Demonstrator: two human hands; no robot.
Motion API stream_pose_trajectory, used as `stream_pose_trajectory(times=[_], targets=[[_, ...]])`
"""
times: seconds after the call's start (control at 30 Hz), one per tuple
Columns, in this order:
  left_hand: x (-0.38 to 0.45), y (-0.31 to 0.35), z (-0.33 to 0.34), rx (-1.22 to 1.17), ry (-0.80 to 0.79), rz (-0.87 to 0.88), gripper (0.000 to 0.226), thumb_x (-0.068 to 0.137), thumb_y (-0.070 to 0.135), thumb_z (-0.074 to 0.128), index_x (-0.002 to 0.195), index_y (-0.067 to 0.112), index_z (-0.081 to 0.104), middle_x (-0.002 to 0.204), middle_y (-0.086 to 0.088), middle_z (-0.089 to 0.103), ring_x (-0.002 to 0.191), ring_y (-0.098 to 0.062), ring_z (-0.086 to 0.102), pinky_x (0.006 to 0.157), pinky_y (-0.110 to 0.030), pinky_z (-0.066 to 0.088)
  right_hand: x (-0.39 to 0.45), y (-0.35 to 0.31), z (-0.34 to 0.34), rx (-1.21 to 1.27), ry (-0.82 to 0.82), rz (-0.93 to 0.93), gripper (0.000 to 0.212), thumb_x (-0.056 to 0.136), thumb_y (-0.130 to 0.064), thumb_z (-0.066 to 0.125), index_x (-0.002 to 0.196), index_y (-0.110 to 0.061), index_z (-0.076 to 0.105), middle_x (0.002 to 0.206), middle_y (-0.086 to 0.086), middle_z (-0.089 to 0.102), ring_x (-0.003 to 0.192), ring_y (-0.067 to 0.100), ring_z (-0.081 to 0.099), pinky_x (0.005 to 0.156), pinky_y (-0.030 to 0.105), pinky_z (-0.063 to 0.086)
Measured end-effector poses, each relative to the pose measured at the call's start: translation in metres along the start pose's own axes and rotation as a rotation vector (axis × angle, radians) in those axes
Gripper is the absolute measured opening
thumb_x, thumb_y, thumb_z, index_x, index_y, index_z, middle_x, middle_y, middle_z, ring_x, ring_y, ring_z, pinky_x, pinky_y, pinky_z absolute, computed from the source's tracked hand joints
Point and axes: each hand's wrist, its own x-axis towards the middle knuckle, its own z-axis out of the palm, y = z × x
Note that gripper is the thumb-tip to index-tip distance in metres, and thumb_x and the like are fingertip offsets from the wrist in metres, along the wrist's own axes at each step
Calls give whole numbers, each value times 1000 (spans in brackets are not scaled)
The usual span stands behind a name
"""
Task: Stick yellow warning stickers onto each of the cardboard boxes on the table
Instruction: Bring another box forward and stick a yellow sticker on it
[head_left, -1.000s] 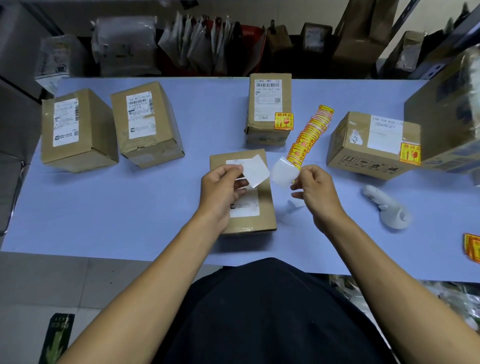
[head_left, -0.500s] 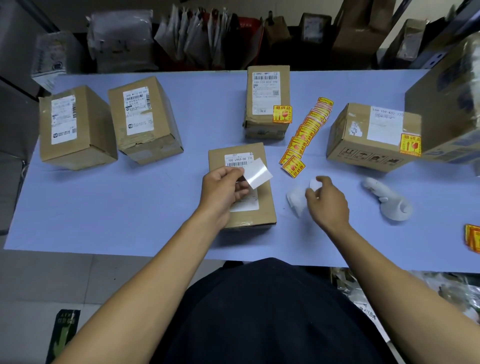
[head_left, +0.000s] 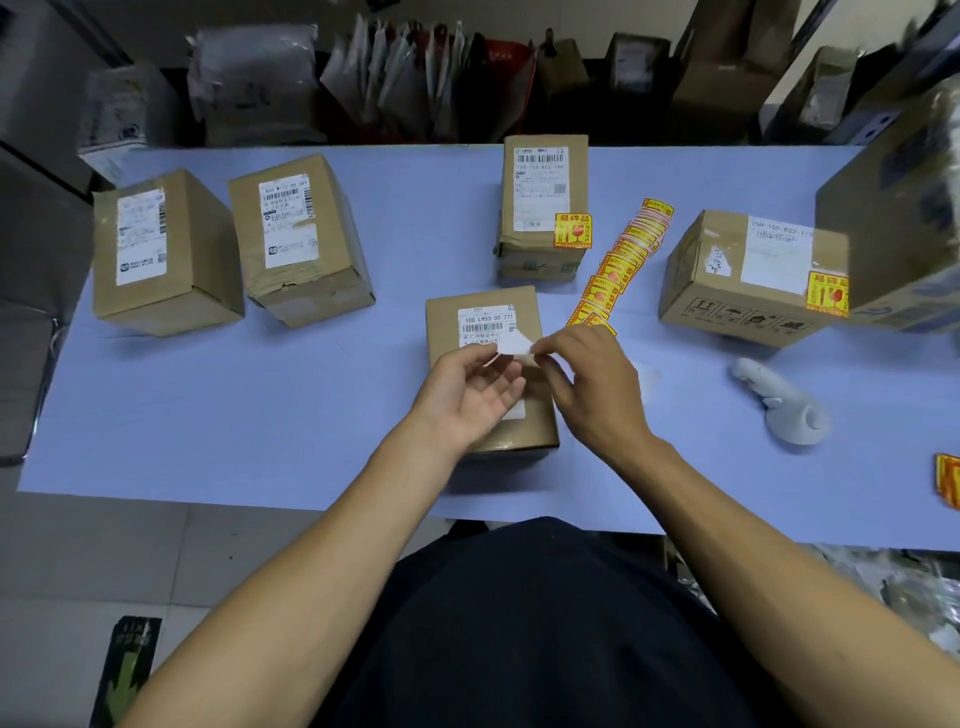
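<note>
Five small cardboard boxes sit on the surface: two at the left, one at the back, one in the middle, one at the right. Two carry yellow stickers. One sticker strip, one white scanner.

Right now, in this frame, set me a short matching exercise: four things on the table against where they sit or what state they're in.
Things:
1. Box under the hands
2. Far centre box
3. Sticker strip
4. Two boxes at left

States:
A. Yellow sticker on its near right corner
B. Only white labels, no yellow sticker
C. Lying between two stickered boxes
D. Both hands pinch a white slip above it

Pairs: 1-D, 2-A, 3-C, 4-B
</note>
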Motion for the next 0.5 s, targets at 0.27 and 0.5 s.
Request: stream_pose_trajectory(times=[0.27,0.5], targets=[[-1,-11,-1,466,27,229,8,93,17,66,86,15,67,77,0,65,67,-13,59,64,-27,49,11,-8,-9,1416,-152,1238,16,94,-10,63,81,-19,59,76,3,68,64,13,67,56,24,57],[0,-18,6,508,-1,359,15,93,11,64,79,15,64,60,5,64,56,-8,60,56,-20,49,5,-13,-7,1473,-142,1166,14,94,-11,62,81,-15,64,77,5,70,64,13,70,59,23,58]])
